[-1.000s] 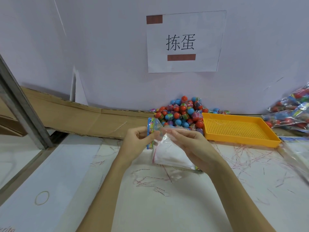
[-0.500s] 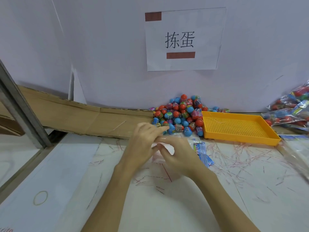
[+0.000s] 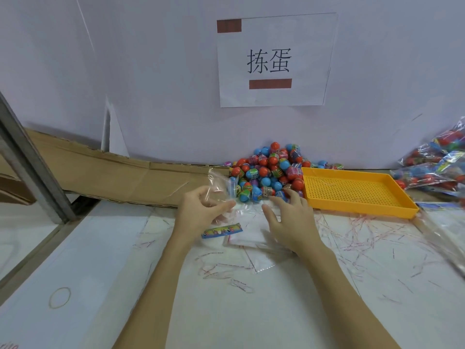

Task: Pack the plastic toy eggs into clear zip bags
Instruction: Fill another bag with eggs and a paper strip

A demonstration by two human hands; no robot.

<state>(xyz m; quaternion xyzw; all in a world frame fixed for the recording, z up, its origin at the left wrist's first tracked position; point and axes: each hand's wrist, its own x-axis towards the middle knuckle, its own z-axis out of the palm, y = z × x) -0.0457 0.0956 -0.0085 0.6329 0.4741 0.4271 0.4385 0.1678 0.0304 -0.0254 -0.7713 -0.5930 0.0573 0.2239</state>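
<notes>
A heap of red, blue and green toy eggs (image 3: pixel 266 170) lies against the back wall. My left hand (image 3: pixel 201 210) pinches a clear zip bag (image 3: pixel 220 186) and holds it upright just left of the heap. My right hand (image 3: pixel 289 220) hovers with fingers spread over a stack of flat clear bags (image 3: pixel 247 233) on the table, fingertips close to the nearest eggs. A colourful paper label (image 3: pixel 221 230) lies flat below my left hand.
A yellow perforated tray (image 3: pixel 357 195) stands right of the heap. Filled bags of eggs (image 3: pixel 435 167) pile at the far right. Brown cardboard (image 3: pixel 100 175) runs along the back left. Thin red strips (image 3: pixel 352 238) litter the white tabletop. A metal post (image 3: pixel 27 159) is at left.
My hands have parted. The left one lifted a single clear bag up and left; the right one let go and opened over the bag stack. The label now lies on the table.
</notes>
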